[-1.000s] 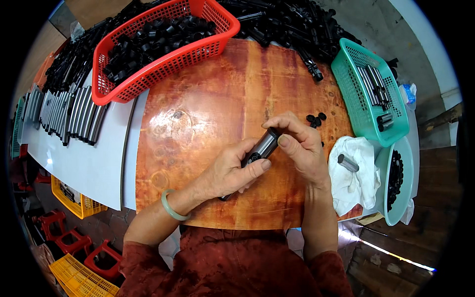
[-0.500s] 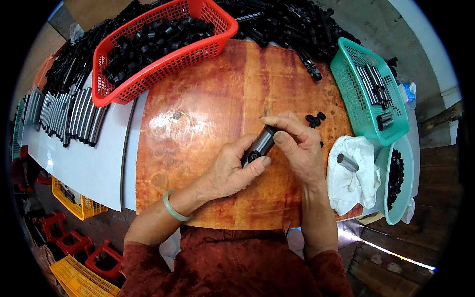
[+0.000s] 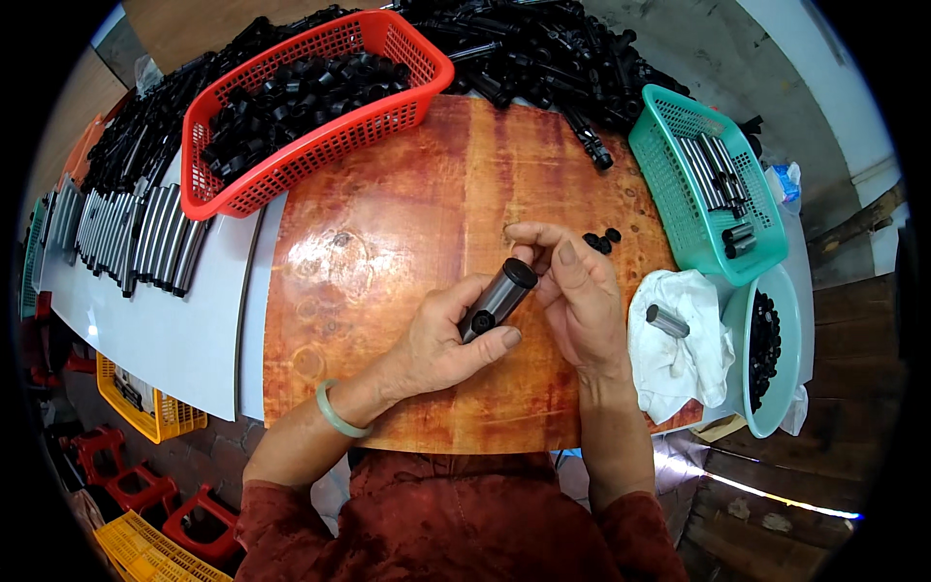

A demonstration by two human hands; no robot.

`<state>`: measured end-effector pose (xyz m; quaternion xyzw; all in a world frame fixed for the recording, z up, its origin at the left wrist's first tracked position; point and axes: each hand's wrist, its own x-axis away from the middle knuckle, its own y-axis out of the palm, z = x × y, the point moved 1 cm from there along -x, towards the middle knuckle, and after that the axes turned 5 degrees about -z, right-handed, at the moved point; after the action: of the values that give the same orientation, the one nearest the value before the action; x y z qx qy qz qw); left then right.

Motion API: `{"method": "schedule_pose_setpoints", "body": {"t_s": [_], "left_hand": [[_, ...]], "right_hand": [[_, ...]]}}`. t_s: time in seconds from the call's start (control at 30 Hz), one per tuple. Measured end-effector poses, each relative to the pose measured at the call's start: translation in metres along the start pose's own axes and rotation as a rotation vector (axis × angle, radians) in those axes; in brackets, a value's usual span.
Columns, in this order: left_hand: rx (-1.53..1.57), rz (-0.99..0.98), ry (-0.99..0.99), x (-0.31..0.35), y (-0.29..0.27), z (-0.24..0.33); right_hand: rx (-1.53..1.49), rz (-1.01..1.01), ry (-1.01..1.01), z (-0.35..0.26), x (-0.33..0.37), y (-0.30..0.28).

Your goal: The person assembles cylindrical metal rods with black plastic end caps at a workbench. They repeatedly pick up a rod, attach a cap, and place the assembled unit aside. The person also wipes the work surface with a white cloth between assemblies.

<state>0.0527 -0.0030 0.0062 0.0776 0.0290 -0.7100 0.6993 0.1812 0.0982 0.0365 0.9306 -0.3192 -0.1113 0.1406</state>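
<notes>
My left hand is wrapped round a short dark grey metal tube, held tilted above the wooden board. A black cap covers the tube's upper end, and a round black piece shows on its side near my left thumb. My right hand is just right of the capped end, its fingers bent and apart, with nothing visible in them. Past it, a few small black caps lie on the board. A second short grey tube rests on a white cloth to the right.
A red basket of black rings stands at the far left. At the right are a green basket with metal tubes and a pale green bowl of black pieces. Rows of grey tubes line the left; black parts heap behind.
My right fingers have come off the tube's upper end, uncovering the black cap. The left hand keeps hold of the tube, and the view has shifted slightly.
</notes>
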Motion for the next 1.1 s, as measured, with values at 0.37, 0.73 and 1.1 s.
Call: {"method": "schedule_pose_setpoints", "body": {"t_s": [0.37, 0.73, 1.1], "left_hand": [[-0.2, -0.01, 0.246, 0.007, 0.003, 0.01], [-0.169, -0.032, 0.321, 0.005, -0.003, 0.006], [-0.162, -0.02, 0.377, 0.002, -0.001, 0.004]], "right_hand": [[0.821, -0.224, -0.04, -0.065, -0.026, 0.047], [1.361, -0.511, -0.299, -0.058, -0.039, 0.069], [1.307, -0.594, -0.099, -0.055, -0.04, 0.071]]}}
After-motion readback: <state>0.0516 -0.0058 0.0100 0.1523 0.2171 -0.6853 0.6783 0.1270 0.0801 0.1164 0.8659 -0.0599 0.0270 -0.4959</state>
